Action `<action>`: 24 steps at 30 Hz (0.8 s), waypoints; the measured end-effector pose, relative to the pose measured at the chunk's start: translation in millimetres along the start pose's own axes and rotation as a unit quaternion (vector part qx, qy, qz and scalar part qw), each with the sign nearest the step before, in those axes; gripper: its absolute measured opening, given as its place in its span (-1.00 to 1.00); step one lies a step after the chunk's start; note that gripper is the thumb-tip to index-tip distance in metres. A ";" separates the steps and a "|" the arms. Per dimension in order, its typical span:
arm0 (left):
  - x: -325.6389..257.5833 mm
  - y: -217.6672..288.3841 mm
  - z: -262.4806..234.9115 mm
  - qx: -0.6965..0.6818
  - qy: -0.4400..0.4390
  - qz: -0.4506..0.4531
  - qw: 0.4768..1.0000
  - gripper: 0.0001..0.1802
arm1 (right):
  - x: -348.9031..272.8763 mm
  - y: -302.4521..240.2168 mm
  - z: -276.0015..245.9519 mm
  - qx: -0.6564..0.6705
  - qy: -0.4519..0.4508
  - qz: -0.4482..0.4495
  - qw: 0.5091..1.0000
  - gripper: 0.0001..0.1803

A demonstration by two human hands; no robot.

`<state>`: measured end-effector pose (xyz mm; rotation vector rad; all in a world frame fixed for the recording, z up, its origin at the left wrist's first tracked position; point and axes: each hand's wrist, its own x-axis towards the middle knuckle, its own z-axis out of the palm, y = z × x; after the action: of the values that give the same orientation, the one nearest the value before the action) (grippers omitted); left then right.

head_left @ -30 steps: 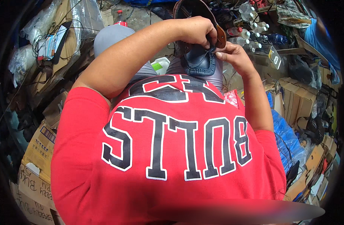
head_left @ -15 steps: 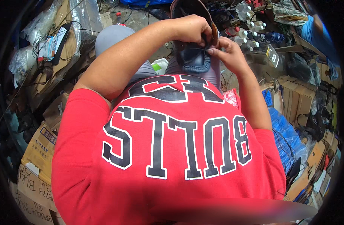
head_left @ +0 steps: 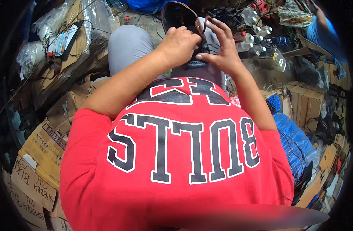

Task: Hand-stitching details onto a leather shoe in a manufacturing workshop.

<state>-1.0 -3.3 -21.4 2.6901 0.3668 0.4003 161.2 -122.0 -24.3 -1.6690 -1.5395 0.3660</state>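
A dark leather shoe (head_left: pixel 169 9) with a brown-edged opening rests over my right leg, its toe toward me. Its black toe part shows only in a strip below my hands. My left hand (head_left: pixel 182 45) is closed at the shoe's opening, fingers curled over the edge; whether a small item is pinched there is hidden. On the shoe's right side, my right hand (head_left: pixel 225 50) has its fingers spread. Its thumb lies near the toe part, and its upper fingertips are by a brown strip (head_left: pixel 206 24) of the shoe's edge. Thin dark strands run between the hands.
Several plastic bottles (head_left: pixel 247 47) lie at the far right. Blue plastic wrapping (head_left: pixel 293 138) and cardboard are at my right. Flattened boxes (head_left: pixel 42 154) are stacked at my left. Clear plastic bags (head_left: pixel 49 19) and a dark flat sole-like piece (head_left: pixel 72 40) lie far left.
Both hands and the shoe have shifted. The left hand has come lower over the shoe, covering more of it. The right hand has gone from a pinch at the shoe to spread fingers.
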 end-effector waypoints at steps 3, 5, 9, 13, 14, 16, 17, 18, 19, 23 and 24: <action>-1.2 -1.4 2.5 -0.016 0.011 -0.029 0.999 -0.88 | 8.8 2.5 5.0 -0.071 -0.017 0.015 0.997 -0.05; -3.2 -1.2 2.2 -0.018 0.023 -0.044 0.999 -0.87 | 9.7 4.2 7.7 -0.116 -0.048 -0.002 0.992 -0.08; 0.4 -5.5 0.6 -0.019 -0.006 -0.069 0.997 -0.84 | 7.7 9.8 15.7 -0.101 -0.035 0.007 0.994 -0.18; 8.3 -5.5 -2.1 -0.026 -0.102 -0.104 0.989 -0.84 | 0.5 16.5 19.6 -0.123 -0.031 0.015 0.992 -0.14; 10.1 -3.5 -3.1 -0.035 -0.145 -0.126 0.981 -0.85 | -2.2 17.9 19.8 -0.126 -0.032 0.027 0.991 -0.13; 13.8 -0.6 -4.6 -0.022 -0.156 -0.127 0.979 -0.85 | -7.3 21.0 20.4 -0.123 -0.025 0.020 0.992 -0.12; 15.5 1.1 -5.0 -0.020 -0.169 -0.125 0.977 -0.85 | -9.4 22.7 20.2 -0.121 -0.019 0.016 0.992 -0.11; 16.8 2.8 -5.2 -0.010 -0.172 -0.130 0.976 -0.85 | -11.6 24.4 19.5 -0.119 -0.018 0.014 0.993 -0.11; 18.3 5.2 -5.1 -0.001 -0.185 -0.117 0.976 -0.85 | -14.6 25.7 18.1 -0.122 -0.020 0.019 0.992 -0.11; 23.0 13.5 -6.3 0.030 -0.196 -0.077 0.977 -0.87 | -19.6 30.6 16.0 -0.124 -0.015 0.031 0.992 -0.09; 24.0 16.1 -7.6 0.037 -0.197 -0.075 0.977 -0.87 | -20.5 31.5 15.4 -0.121 -0.014 0.030 0.992 -0.09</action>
<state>21.9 -7.6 -2.6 2.7039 0.4668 -0.1942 168.0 -132.8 -62.8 -1.9057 -1.6083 0.2419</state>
